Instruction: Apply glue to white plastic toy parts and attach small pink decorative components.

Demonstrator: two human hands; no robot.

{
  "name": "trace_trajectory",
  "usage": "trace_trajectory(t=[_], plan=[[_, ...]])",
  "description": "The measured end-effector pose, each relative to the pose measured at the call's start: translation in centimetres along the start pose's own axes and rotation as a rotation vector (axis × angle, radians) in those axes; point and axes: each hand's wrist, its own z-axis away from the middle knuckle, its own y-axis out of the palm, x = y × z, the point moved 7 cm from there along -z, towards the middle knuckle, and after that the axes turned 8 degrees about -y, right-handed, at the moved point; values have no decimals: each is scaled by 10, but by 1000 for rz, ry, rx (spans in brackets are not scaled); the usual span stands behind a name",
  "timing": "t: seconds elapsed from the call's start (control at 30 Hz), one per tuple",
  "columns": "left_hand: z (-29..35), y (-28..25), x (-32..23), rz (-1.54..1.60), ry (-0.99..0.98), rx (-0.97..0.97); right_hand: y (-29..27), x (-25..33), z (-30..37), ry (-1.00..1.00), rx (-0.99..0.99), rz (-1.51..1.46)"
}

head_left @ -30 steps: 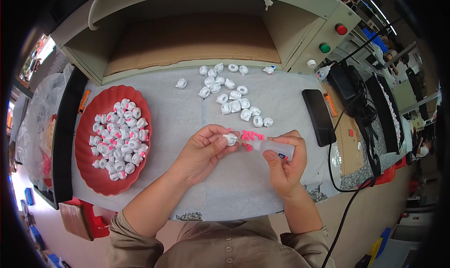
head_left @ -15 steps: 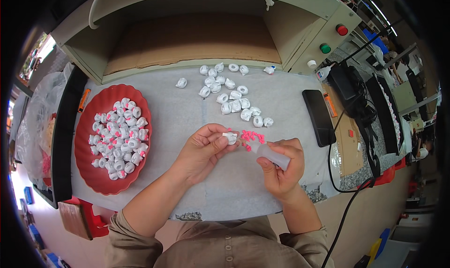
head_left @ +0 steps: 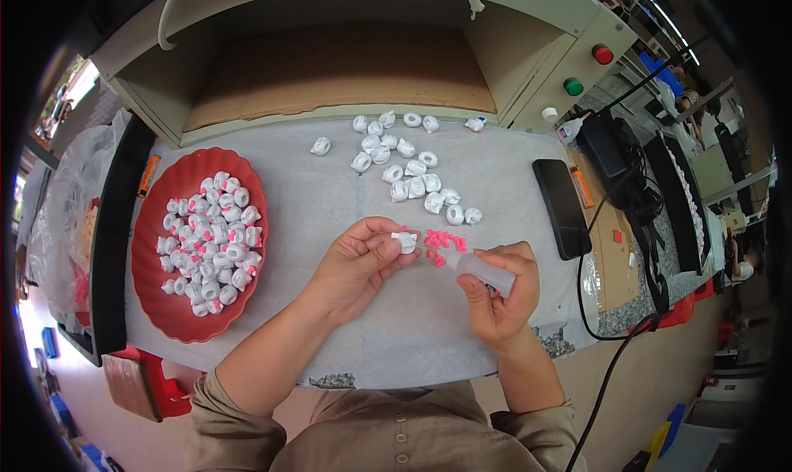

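Note:
Between the thumb and fingers of my left hand (head_left: pixel 367 266) is a small white ring-shaped piece (head_left: pixel 405 242). My right hand (head_left: pixel 503 295) is wrapped round a translucent squeeze bottle (head_left: pixel 487 273), tilted so its narrow tip points left at the white piece, a small gap apart. Little pink pieces (head_left: pixel 445 241) lie in a loose cluster on the covered table between my hands. Beyond them several white ring-shaped pieces (head_left: pixel 414 186) are scattered. To the left, a red scalloped tray (head_left: pixel 153 295) holds many similar white pieces, a good number with pink parts on them.
A pale cabinet (head_left: pixel 544 76) with an open front, a red button and a green button stands at the back. To the right lie a black phone (head_left: pixel 561 208), an orange tube (head_left: pixel 582 186), a black adapter (head_left: pixel 610 154) and cables. A black bin (head_left: pixel 124 241) borders the left.
My right hand has drawn the bottle slightly to the right, away from the white piece. My left hand stays in place with its piece.

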Motion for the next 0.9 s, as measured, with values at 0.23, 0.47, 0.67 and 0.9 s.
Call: trace_trajectory(t=[0.23, 0.47, 0.67, 0.9], plan=[[1, 0, 0, -8, -6, 21, -2, -16, 6, 289, -32, -193], [1, 5, -1, -21, 9, 63, 8, -29, 11, 494, -97, -437], [1, 4, 0, -16, 14, 62, 8, -30, 13, 516, -84, -434], [1, 5, -1, -15, 25, 71, 7, -34, 13, 586, -108, -419]])
